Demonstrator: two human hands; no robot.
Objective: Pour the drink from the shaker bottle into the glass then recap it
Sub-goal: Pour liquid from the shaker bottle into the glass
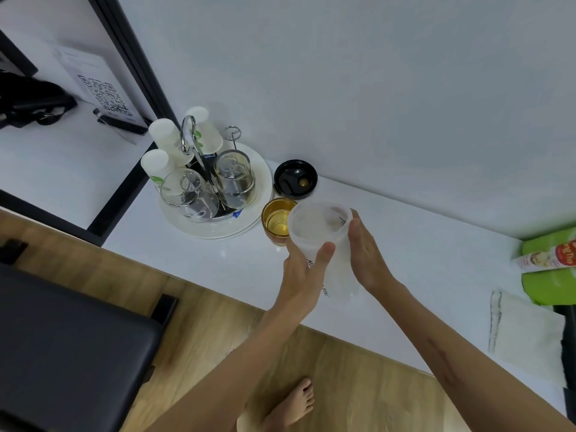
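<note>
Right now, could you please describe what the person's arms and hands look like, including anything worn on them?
Both forearms are bare to the frame's edge: no sleeves, gloves, watch or bracelets visible. The left hand and right hand show no rings that I can make out. A faint long streak runs along the right forearm.

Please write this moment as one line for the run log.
left hand: holds shaker bottle | right hand: on bottle side | glass: amber drink inside | black lid: off, on counter
</note>
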